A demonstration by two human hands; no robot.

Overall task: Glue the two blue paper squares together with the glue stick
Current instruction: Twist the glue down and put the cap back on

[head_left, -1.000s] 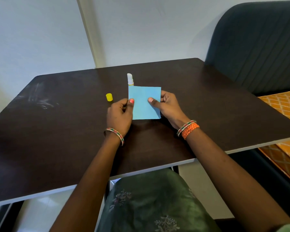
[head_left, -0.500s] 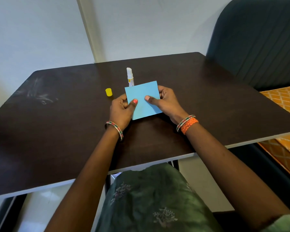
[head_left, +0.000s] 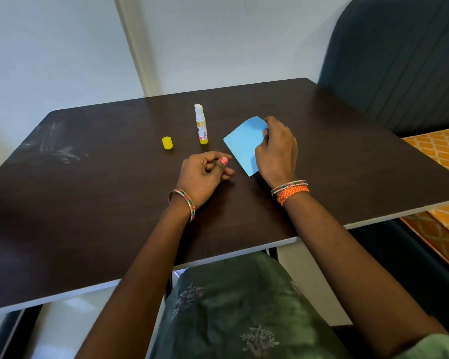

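Observation:
A blue paper square (head_left: 243,143) lies tilted on the dark table (head_left: 101,203), right of centre. I see one blue sheet; whether a second lies under it I cannot tell. My right hand (head_left: 276,151) rests on its right side with fingers curled over the far corner, holding it. My left hand (head_left: 205,174) sits on the table just left of the paper, fingers loosely curled, holding nothing. The uncapped glue stick (head_left: 200,124) stands upright behind my left hand, white glue showing. Its yellow cap (head_left: 167,143) stands to the left of it.
A dark upholstered chair back (head_left: 399,60) rises at the right behind the table. An orange patterned cushion (head_left: 436,151) lies beyond the table's right edge. White scuff marks (head_left: 57,149) show at the table's far left. My green clothed lap is below the near edge.
Both hands held the blue paper up before; now my left hand has let go, and my right hand has carried the paper to the right and down onto the table.

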